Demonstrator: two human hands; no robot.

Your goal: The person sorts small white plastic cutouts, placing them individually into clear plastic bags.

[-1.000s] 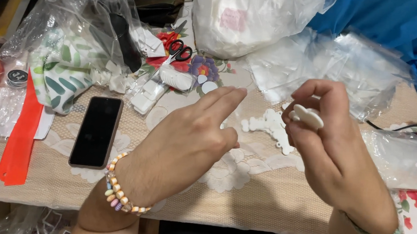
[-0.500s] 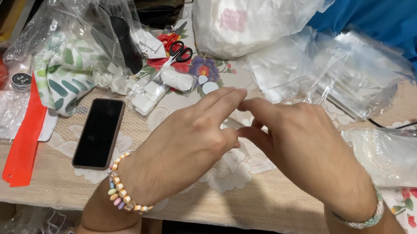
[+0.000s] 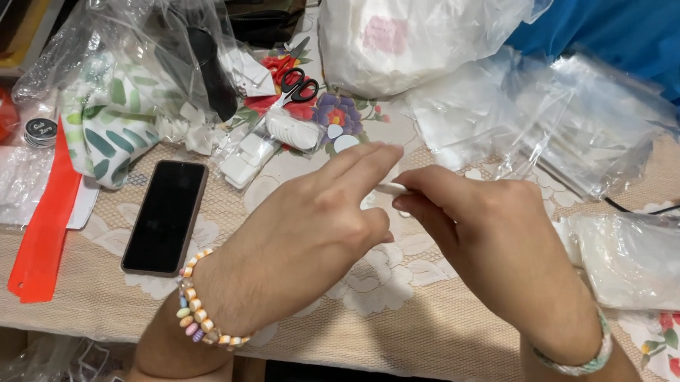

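Observation:
My left hand (image 3: 314, 221) hovers palm down over the lace tablecloth (image 3: 394, 322), fingers straight and apart, holding nothing. A pastel bead bracelet (image 3: 199, 317) circles its wrist. My right hand (image 3: 488, 241) lies palm down just to its right, thumb and forefinger pinched on a small white flat piece (image 3: 392, 189) whose edge sticks out toward the left fingertips. The pile of white pieces under my right hand is hidden.
A black phone (image 3: 166, 215) lies left of my hands. Behind are black-handled scissors (image 3: 295, 84), small bags of white pieces (image 3: 288, 129), a leaf-print pouch (image 3: 109, 123), an orange strip (image 3: 44, 222), clear plastic bags (image 3: 552, 118) and a blue cloth (image 3: 653, 45).
My right hand, which held a white flower-shaped piece up a second ago, came down to the table and now pinches a white piece beside the left fingertips. My left hand stayed put.

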